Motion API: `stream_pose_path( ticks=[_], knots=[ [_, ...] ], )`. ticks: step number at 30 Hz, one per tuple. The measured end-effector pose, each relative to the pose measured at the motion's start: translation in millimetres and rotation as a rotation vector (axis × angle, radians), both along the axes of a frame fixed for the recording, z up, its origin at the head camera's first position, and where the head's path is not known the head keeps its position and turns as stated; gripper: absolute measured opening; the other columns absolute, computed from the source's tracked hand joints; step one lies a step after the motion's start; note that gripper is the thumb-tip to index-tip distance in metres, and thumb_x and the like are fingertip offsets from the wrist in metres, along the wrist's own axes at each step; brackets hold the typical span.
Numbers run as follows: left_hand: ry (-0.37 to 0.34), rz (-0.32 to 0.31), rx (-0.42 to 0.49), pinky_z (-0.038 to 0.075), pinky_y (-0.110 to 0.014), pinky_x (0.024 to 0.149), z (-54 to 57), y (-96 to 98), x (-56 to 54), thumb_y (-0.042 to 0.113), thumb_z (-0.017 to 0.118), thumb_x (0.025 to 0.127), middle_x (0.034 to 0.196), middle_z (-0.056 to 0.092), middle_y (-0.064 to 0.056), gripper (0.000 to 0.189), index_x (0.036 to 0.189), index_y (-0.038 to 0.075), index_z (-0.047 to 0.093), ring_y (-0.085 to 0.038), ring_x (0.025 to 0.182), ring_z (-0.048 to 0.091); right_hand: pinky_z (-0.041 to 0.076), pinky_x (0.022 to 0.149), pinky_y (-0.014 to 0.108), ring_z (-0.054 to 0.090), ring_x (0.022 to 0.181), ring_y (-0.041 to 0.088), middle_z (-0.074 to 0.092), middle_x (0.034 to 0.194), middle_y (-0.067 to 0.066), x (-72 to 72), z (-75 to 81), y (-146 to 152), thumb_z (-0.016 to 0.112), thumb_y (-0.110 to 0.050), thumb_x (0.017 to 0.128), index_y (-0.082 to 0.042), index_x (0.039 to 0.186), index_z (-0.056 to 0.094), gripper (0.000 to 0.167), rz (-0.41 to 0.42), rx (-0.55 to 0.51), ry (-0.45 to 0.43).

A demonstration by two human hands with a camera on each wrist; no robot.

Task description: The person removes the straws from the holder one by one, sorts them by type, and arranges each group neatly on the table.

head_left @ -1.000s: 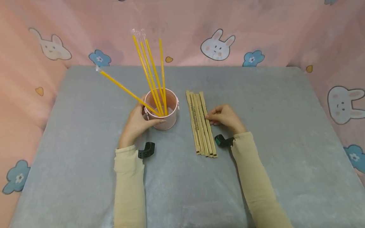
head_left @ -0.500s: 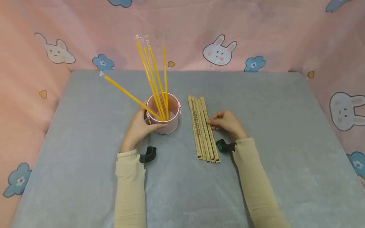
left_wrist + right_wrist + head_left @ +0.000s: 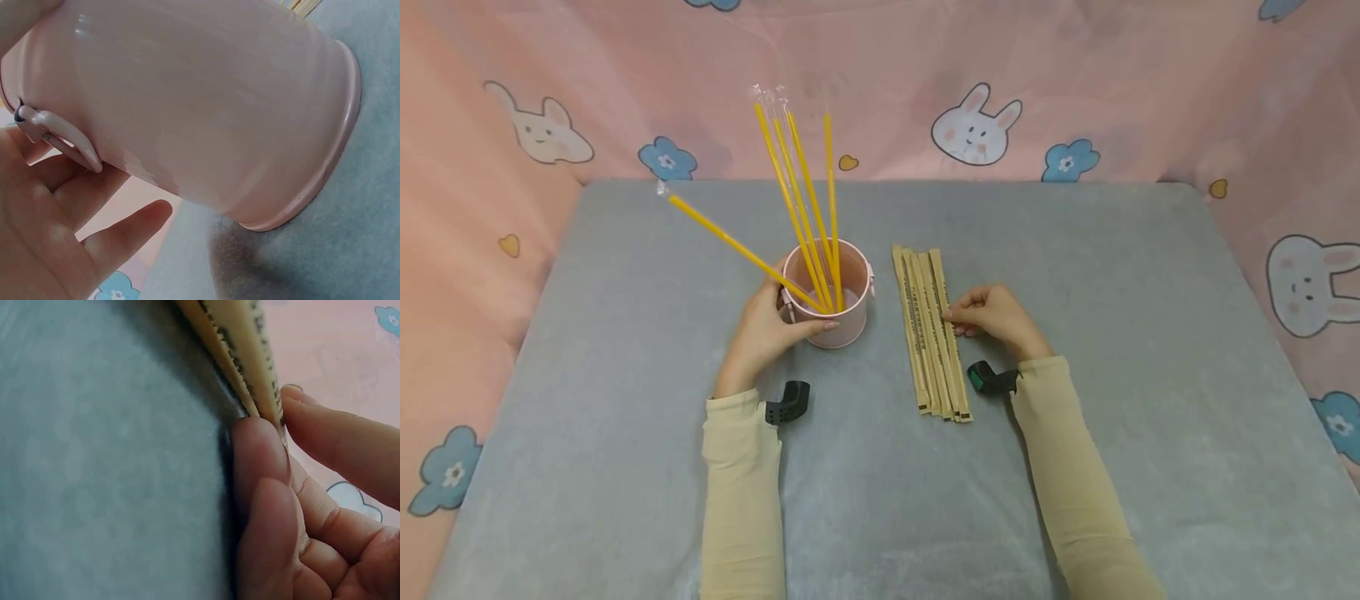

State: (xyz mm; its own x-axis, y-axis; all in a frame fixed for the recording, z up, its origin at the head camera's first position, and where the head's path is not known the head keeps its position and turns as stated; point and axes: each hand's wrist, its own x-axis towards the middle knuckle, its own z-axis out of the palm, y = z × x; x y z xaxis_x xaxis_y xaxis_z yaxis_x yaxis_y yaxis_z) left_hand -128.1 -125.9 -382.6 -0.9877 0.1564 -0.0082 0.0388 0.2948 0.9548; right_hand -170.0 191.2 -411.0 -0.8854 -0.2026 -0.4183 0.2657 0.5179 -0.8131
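Note:
My left hand [image 3: 762, 329] holds a pink metal bucket [image 3: 842, 332] at its left side, thumb across the front and fingers behind, near the small handle [image 3: 62, 134]. Several yellow straws [image 3: 721, 235] in clear plastic sleeves stand in the bucket; one leans far left. To the right lies a row of slim paper-wrapped straws [image 3: 934, 350], brown with dark print. At the right edge of that row, my right hand [image 3: 996, 317] pinches the outermost paper-wrapped straw [image 3: 259, 356] between thumb and fingertips. In the right wrist view, a fingertip reaches under its edge.
A grey cloth covers the table [image 3: 1150, 333]. Pink curtain [image 3: 880, 50] with rabbits and flowers hangs along the back and both sides. A black wrist camera [image 3: 788, 402] sits by the left cuff, another wrist camera [image 3: 991, 379] by the right.
The head view shifts slightly down and back up. Both hands keep their places at the bucket and the paper-wrapped straws.

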Motion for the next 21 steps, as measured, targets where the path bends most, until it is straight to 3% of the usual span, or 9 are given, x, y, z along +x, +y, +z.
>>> stream_pose_path(
  ticks=[21],
  knots=[
    [0.006, 0.002, -0.04, 0.036, -0.036, 0.105, -0.5, -1.8, -0.4, 0.013, 0.086, 0.068, 0.139, 0.045, -0.009, 0.092, 0.145, 0.013, 0.034, -0.022, 0.127, 0.043, 0.054, 0.059, 0.024, 0.062, 0.062, 0.012, 0.067, 0.071, 0.005, 1.5, -1.1, 0.4, 0.068, -0.014, 0.088, 0.01, 0.095, 0.067, 0.025, 0.0, -0.023, 0.017]
  ],
)
